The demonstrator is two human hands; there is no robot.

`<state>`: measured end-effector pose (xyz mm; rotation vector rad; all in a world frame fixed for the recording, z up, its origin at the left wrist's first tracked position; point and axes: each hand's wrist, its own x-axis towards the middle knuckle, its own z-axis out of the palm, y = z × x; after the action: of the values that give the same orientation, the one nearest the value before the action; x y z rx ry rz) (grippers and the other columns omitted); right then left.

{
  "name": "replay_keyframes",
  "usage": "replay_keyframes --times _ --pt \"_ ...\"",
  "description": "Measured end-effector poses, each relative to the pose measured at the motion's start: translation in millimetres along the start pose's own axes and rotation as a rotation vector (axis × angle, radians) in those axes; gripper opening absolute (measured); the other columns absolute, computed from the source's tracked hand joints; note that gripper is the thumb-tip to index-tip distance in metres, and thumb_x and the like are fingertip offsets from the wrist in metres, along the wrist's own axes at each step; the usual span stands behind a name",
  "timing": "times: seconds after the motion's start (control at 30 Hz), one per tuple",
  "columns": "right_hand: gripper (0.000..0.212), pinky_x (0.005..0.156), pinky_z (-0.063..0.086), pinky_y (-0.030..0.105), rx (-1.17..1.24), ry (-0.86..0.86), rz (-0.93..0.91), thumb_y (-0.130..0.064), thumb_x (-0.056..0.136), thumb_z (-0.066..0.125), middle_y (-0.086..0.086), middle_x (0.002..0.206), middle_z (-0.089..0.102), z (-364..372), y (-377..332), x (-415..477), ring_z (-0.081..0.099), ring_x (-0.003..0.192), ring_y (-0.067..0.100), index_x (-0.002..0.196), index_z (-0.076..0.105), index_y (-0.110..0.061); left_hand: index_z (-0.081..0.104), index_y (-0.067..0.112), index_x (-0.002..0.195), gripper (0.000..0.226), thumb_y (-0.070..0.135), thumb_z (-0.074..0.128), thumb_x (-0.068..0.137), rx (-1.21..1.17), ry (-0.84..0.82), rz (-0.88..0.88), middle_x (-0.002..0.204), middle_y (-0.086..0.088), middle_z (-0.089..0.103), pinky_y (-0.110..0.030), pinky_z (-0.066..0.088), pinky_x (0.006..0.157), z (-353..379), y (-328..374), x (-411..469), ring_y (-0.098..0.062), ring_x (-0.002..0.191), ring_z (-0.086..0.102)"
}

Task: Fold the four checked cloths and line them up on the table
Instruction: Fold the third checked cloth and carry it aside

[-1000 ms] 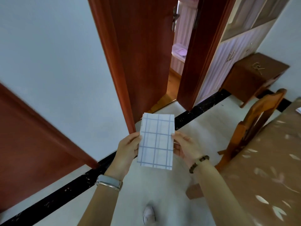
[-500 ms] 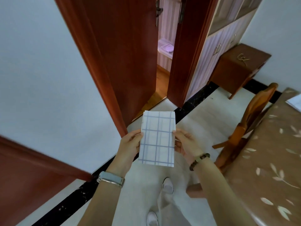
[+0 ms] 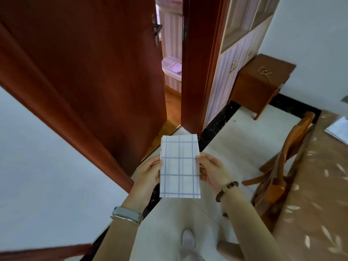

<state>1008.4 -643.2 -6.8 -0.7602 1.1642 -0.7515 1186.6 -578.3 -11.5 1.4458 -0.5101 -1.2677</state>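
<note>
A dark red-brown wooden door (image 3: 94, 72) with a metal lever handle (image 3: 156, 32) stands half open, and a pale white wall (image 3: 47, 166) is on its left side. To the right of the doorway there is a tall cupboard with pale striped doors (image 3: 231, 72), and just beside it a small brown wooden cabinet (image 3: 259, 85) with a thin loose cord (image 3: 264, 73) on its top. An orange-brown wooden chair (image 3: 286, 162) stands on the light tiled floor (image 3: 244, 138), which has a black marble border strip (image 3: 216, 125) along the wall.

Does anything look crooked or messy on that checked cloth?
Only slightly. The checked cloth, pinched between the left hand and right hand, seems to have a layer peeking out along its upper right edge, so the fold looks a bit uneven.
</note>
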Motion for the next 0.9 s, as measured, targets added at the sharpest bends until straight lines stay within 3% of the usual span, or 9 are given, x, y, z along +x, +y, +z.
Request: replay_keyframes --times 0.17,0.3,0.47,0.67,0.9 --pt "0.015 0.073 0.055 0.035 0.008 0.025 0.005 -0.016 0.098 0.054 0.004 0.090 0.075 -14 -30 47 0.070 0.086 0.022 0.093 0.069 -0.015 0.071 0.015 0.109 0.017 0.012 0.059 0.096 -0.012 0.006 -0.031 0.106 -0.008 0.075 -0.032 0.055 0.082 27 14 52 -0.020 0.100 0.072" --pt "0.015 0.073 0.056 0.036 0.042 0.053 0.001 -0.015 0.098 0.054 0.007 0.095 0.074 -27 -49 75 0.070 0.089 0.024 0.095 0.068 -0.013 0.068 0.017 0.114 0.019 0.014 0.058 0.097 0.033 -0.073 -0.038 0.106 -0.004 0.075 -0.027 0.058 0.080 52 32 84 -0.017 0.100 0.071" --pt "0.014 0.069 0.057 0.033 0.092 0.132 -0.007 -0.015 0.098 0.053 0.010 0.100 0.072 -52 -71 104 0.069 0.088 0.024 0.099 0.067 -0.010 0.068 0.020 0.111 0.019 0.014 0.058 0.097 0.073 -0.189 -0.036 0.106 -0.003 0.075 -0.032 0.054 0.080 90 46 128 -0.017 0.099 0.071" --pt "0.010 0.066 0.055 0.031 0.178 0.254 -0.010 -0.010 0.098 0.053 0.008 0.089 0.070 -79 -86 136 0.067 0.073 0.018 0.100 0.061 -0.005 0.071 0.021 0.106 0.018 0.013 0.059 0.095 0.139 -0.297 -0.055 0.104 -0.003 0.076 -0.026 0.054 0.071 136 50 184 -0.017 0.096 0.072" --pt "0.013 0.055 0.051 0.025 0.248 0.416 -0.042 -0.013 0.098 0.053 0.008 0.088 0.070 -99 -119 183 0.067 0.071 0.017 0.093 0.064 -0.009 0.068 0.017 0.113 0.022 0.009 0.058 0.096 0.205 -0.483 -0.123 0.103 -0.003 0.076 -0.023 0.055 0.069 193 71 268 -0.017 0.096 0.072"
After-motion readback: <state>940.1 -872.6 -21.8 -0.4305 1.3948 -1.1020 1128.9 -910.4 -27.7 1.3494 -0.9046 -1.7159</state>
